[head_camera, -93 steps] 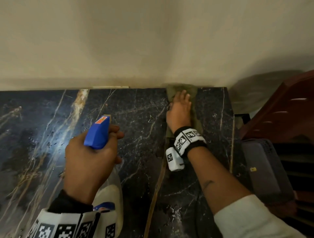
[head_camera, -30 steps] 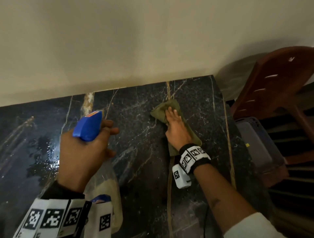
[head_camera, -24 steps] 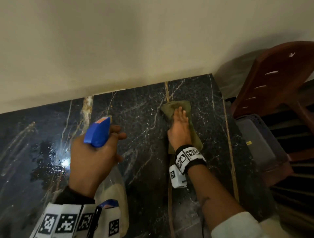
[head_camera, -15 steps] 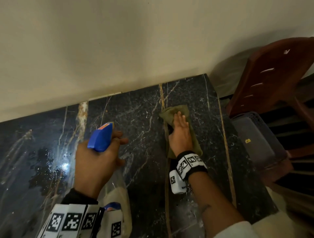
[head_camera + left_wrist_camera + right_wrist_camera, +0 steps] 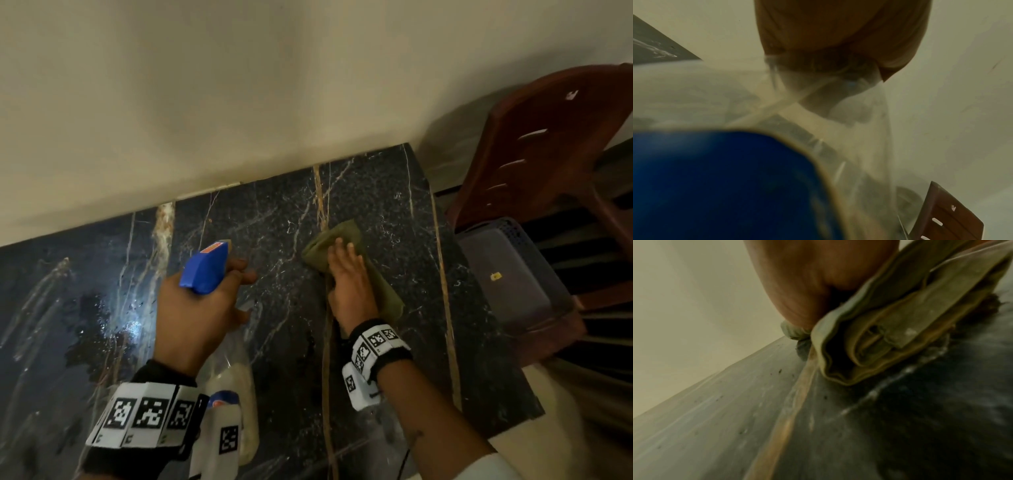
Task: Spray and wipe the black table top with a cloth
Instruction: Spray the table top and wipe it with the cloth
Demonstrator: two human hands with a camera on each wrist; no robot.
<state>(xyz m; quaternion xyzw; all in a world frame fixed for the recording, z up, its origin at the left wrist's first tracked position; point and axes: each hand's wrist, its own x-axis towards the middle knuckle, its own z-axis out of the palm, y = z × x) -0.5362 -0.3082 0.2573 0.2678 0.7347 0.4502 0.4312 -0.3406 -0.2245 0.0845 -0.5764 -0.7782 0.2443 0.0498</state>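
Note:
The black marble table top (image 5: pixel 281 219) runs along a cream wall, with pale veins and a wet shine at the left. My left hand (image 5: pixel 195 311) grips a clear spray bottle (image 5: pixel 236 383) by its blue trigger head (image 5: pixel 204 267), held above the table; up close the bottle (image 5: pixel 818 129) fills the left wrist view. My right hand (image 5: pixel 349 284) lies flat with straight fingers on a folded olive cloth (image 5: pixel 385 294), pressing it on the table near a tan seam. The cloth's folded layers (image 5: pixel 890 337) show under the palm in the right wrist view.
The table's right edge (image 5: pixel 455 308) drops off beside a dark plastic basket (image 5: pixel 513 274) and a brown plastic chair (image 5: pixel 555 144). The cream wall (image 5: pixel 274 85) bounds the table's far side. A tan seam (image 5: pixel 789 418) crosses the marble under the cloth.
The right hand has slid the cloth back and forth near the tan seam, now angled slightly left. The left hand keeps holding the spray bottle in much the same place.

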